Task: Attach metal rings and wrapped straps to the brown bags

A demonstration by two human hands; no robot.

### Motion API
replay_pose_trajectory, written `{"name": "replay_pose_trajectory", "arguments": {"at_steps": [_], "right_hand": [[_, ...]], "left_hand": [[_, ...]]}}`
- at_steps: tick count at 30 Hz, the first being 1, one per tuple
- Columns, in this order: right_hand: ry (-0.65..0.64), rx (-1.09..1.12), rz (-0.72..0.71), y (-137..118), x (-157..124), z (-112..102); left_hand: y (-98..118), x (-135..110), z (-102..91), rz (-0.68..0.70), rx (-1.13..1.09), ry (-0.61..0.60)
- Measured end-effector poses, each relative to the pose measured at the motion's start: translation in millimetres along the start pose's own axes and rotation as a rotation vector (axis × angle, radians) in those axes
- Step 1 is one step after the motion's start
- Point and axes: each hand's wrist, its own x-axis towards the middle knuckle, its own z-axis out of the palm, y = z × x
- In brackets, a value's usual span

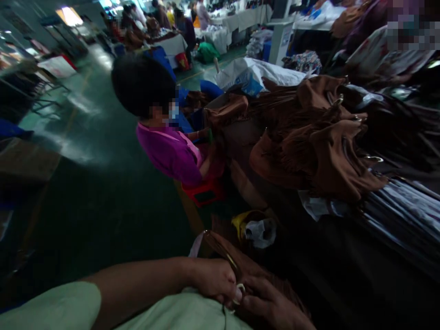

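My left hand (215, 278) rests at the bottom centre, fingers pinched together on a small pale ring (239, 289) at the edge of a brown fringed bag (240, 261) on my lap. My right hand (271, 305) meets it from the right, fingers curled on the same brown bag just below the ring. A pale green sleeve covers my left upper arm. The lower part of the bag is hidden under my hands.
A heap of brown fringed bags (319, 137) lies on the table at right. A seated person in a magenta top (172, 151) works beside it on a red stool (204, 192). Yellow and white scraps (256, 227) sit ahead. Green floor (85, 151) opens left.
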Motion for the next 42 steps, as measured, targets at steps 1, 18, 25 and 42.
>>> {"name": "replay_pose_trajectory", "arguments": {"at_steps": [1, 18, 25, 42], "right_hand": [[0.008, -0.023, 0.001, -7, 6, 10], [0.490, -0.229, -0.241, -25, 46, 16], [0.815, -0.204, -0.198, -18, 57, 37], [1.442, 0.490, -0.420, -19, 170, 167]], "left_hand": [[-2, -10, -4.9, 0.007, 0.020, 0.003], [49, -22, -45.9, -0.016, 0.944, 0.266], [59, -5, -65.9, 0.014, 0.927, 0.089], [8, -58, -131.2, 0.084, 0.753, -0.237]]}}
